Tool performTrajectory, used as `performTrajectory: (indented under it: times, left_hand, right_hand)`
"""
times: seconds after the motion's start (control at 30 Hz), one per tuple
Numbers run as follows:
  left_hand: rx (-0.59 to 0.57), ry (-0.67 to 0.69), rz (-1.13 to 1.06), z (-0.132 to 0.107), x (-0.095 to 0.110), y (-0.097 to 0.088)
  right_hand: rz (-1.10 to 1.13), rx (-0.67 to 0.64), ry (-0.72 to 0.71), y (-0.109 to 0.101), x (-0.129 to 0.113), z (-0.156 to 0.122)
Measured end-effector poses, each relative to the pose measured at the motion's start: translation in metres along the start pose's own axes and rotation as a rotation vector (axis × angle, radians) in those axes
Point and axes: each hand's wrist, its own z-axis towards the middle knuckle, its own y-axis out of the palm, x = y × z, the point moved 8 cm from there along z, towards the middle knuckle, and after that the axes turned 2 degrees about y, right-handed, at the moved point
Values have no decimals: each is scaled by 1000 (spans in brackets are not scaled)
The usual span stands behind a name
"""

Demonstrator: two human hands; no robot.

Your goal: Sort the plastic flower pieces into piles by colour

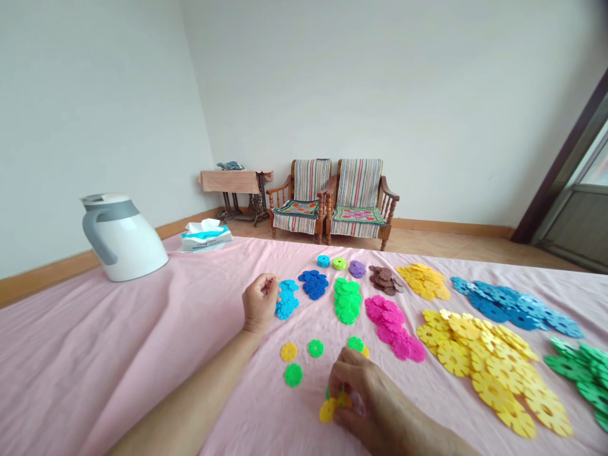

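My left hand [260, 304] has its fingertips pinched together at the left side of a pile of light-blue flower-shaped plastic discs [287, 300]; whatever is between them is hidden. Low in the middle, my right hand [363, 396] closes thumb and fingers on a yellow notched disc [327, 410], with another yellow piece and a bit of green at the fingers. Just beyond its knuckles is a green disc [354, 343], overlapping a yellow one. Between the hands lie a loose orange-yellow disc [289, 352], a small green disc [316, 348] and another green disc [293, 375].
Sorted piles include dark blue [314, 284], bright green [348, 301], pink [394, 326], brown [386, 280] and large yellow discs [494, 361] on the pink cloth [190, 329]. A white jug [128, 244] and tissue pack [206, 237] stand left. Two chairs [358, 183] are beyond.
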Motion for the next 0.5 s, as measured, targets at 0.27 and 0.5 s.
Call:
performTrajectory:
  times: [0.27, 0.5]
  left_hand:
    - [-8, -4, 7, 1, -3, 1]
    - [-9, -1, 5, 1, -4, 1]
  right_hand:
    - [2, 177, 24, -20, 18, 4]
    - [51, 253, 167, -60, 62, 6]
